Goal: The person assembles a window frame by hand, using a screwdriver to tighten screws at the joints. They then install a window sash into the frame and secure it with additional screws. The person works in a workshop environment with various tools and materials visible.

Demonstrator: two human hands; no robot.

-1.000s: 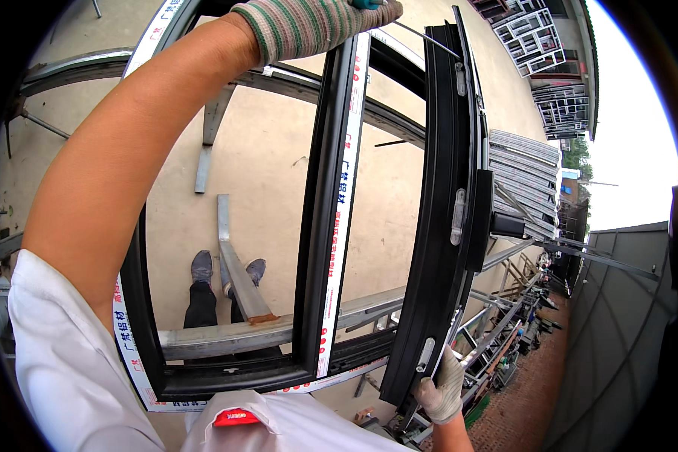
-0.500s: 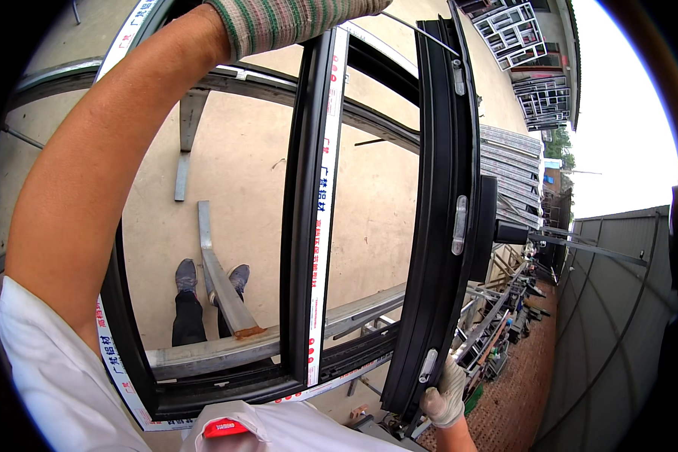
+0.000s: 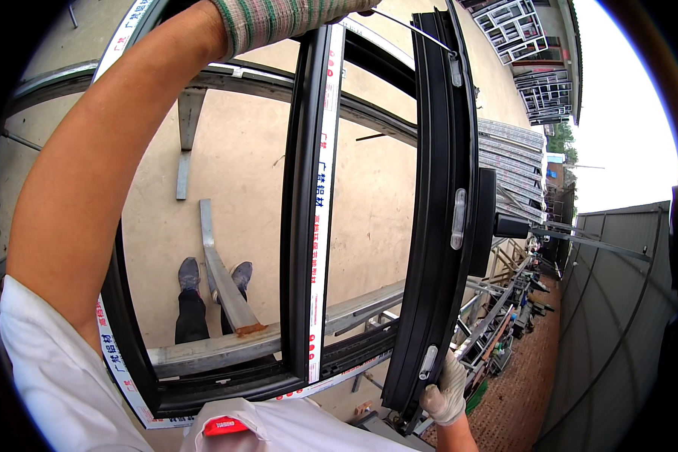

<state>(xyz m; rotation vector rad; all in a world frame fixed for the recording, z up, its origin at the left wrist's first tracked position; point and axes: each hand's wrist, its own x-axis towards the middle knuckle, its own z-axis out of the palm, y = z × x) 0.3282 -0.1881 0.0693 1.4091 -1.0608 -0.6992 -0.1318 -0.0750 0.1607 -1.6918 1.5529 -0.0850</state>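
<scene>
A black window frame (image 3: 297,226) with white protective film strips stands in front of me. On its right side, a black sash (image 3: 435,226) with clear oval pieces along its edge is swung out, and a dark handle (image 3: 511,226) sticks out from it. My left hand (image 3: 301,19), in a striped knit glove, reaches across the top. From its closed fingers, partly cut off by the upper edge, a thin metal rod (image 3: 414,30) runs to the sash's upper end. My right hand (image 3: 446,395), in a pale glove, grips the sash's lower end.
Grey metal bars (image 3: 233,301) of a stand lie behind the frame, above my shoes (image 3: 189,275). Bundled profiles (image 3: 508,162) and a heap of metal parts (image 3: 501,331) are to the right, beside a grey wall (image 3: 610,316). Finished frames (image 3: 511,34) lean at the far right.
My left hand and the rod have moved slightly left. The sash's upper end has shifted a little up and left in view. My right hand keeps its grip.
</scene>
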